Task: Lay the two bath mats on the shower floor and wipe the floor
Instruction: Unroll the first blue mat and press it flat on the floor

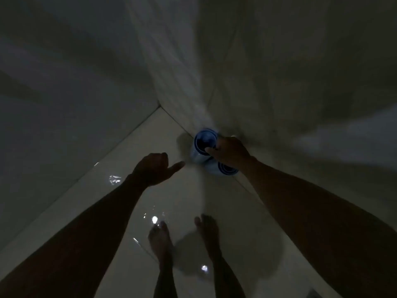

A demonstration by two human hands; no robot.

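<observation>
Two rolled blue bath mats stand on end against the right wall of a dim shower. My right hand [231, 151] grips the top rim of the farther rolled mat [202, 145], with a finger hooked into its hollow core. The nearer rolled mat [223, 169] stands just behind my right wrist, partly hidden by it. To the left of the mats, my left hand [153, 168] hovers above the floor with its thumb stretched toward them, holding nothing. The pale shower floor [182, 201] is glossy and shows wet glints.
White tiled walls close in on the left [75, 108] and right [300, 93], meeting at a far corner [160, 105]. A pale shower curtain [178, 72] hangs at the corner. My bare feet [184, 235] stand on the floor below the hands.
</observation>
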